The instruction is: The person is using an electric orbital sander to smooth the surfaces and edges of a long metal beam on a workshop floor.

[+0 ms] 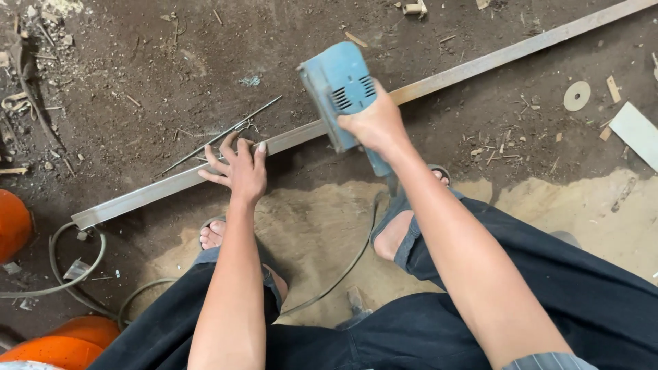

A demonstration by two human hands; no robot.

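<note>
Head view: left hand [238,166] presses flat, fingers spread, pinning the long grey steel bar [171,186] to the dirt floor [137,62], while right hand [373,123] clenches the blue power grinder [340,85] over it.

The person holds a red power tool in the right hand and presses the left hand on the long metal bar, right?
Not quite: the power tool is blue, not red, as the head view shows. The right hand holds it, and the left hand presses the long metal bar.
</note>
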